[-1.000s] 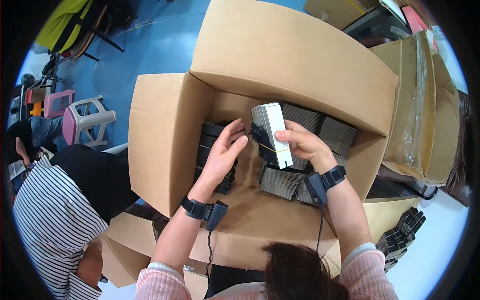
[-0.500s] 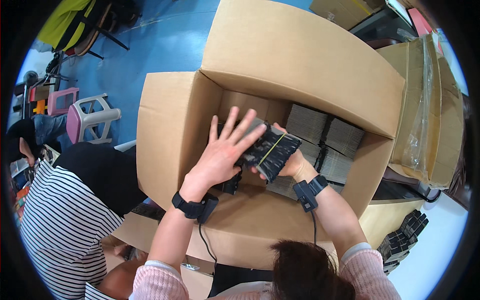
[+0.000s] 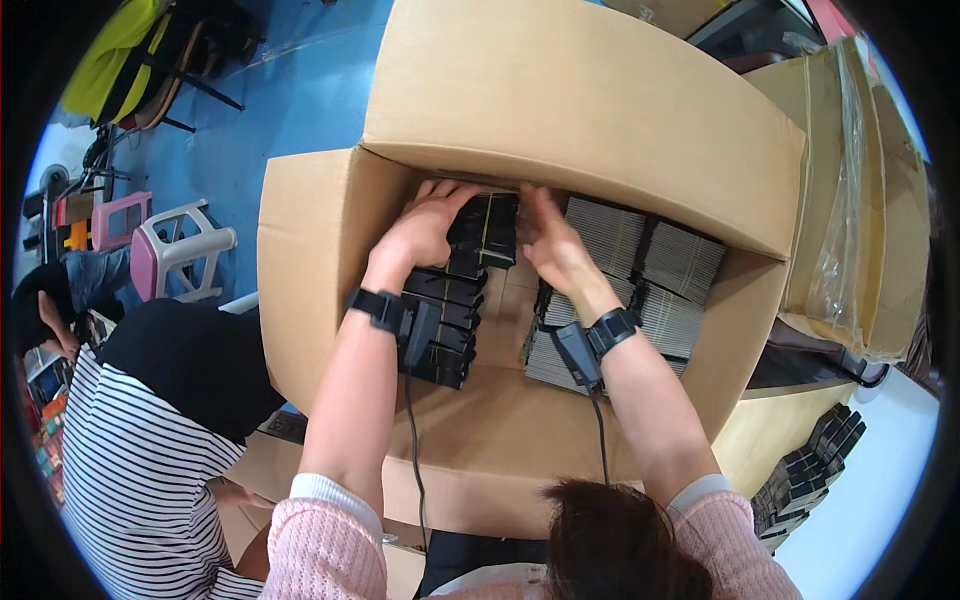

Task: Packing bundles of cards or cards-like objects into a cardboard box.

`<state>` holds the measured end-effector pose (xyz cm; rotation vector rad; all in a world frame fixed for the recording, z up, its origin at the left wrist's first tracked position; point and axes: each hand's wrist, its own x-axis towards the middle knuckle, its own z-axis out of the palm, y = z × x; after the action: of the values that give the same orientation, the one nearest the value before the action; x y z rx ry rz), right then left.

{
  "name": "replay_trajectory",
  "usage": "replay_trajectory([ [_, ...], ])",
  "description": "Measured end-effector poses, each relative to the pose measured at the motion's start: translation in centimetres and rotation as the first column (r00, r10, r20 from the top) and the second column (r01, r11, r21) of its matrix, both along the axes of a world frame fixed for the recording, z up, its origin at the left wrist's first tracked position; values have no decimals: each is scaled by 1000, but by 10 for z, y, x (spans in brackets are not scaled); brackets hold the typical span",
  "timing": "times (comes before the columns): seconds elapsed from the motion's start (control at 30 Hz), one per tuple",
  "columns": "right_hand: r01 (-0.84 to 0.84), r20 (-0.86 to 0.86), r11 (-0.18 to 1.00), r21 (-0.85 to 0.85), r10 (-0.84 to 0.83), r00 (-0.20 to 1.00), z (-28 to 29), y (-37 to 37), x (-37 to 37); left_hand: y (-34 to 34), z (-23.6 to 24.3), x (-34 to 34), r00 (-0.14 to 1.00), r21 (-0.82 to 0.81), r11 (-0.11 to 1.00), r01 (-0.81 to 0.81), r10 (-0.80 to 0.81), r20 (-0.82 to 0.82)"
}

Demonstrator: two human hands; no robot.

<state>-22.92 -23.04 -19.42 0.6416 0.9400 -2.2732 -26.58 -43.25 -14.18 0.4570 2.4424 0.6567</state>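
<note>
Inside a deep cardboard box (image 3: pixel 590 110), a banded bundle (image 3: pixel 486 228) of thin black pieces sits at the far left, on or against other black bundles (image 3: pixel 438 325). A thin yellowish band runs round it. My left hand (image 3: pixel 428 228) curls over the bundle's left side, its fingers toward the box's far wall. On the other side, my right hand (image 3: pixel 556 245) has its fingers stretched out beside the bundle, palm turned toward it; whether it touches is unclear. Bundles with grey ribbed edges (image 3: pixel 604 237) stand in rows to the right, partly hidden under my right wrist.
A person in a striped shirt (image 3: pixel 140 420) is close on the left. Stools (image 3: pixel 185 250) stand on the blue floor (image 3: pixel 300 90). Another cardboard box (image 3: pixel 790 90) is at the right, and more black bundles (image 3: pixel 815 470) are stacked at the lower right. Cables hang from both my wrist bands.
The banded bundle has gone from above the box's middle to its far left, turning upright in view. My right hand has released it and straightened; my left hand has come down onto its side.
</note>
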Motion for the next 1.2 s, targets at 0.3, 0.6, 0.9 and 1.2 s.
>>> replay_trajectory([
  [0.3, -342, 195, 850, 401, 285, 938, -58, -40, 5, -9, -46, -20, 879, -201, 972, 121, -11, 476],
  [0.6, -346, 99, 383, 856, 535, 839, -75, -53, 17, -3, -48, 9, 939, -116, 991, -65, 100, 328],
  [0.9, -139, -20, 64, 988, 954, 298, 36, 36, 120, 7, -60, 13, 973, -193, 978, -82, 120, 195],
  [1.2, 222, 378, -397, 890, 917, 128, 14, 56, 179, 15, -65, 0, 864, -377, 923, -74, 248, 438],
])
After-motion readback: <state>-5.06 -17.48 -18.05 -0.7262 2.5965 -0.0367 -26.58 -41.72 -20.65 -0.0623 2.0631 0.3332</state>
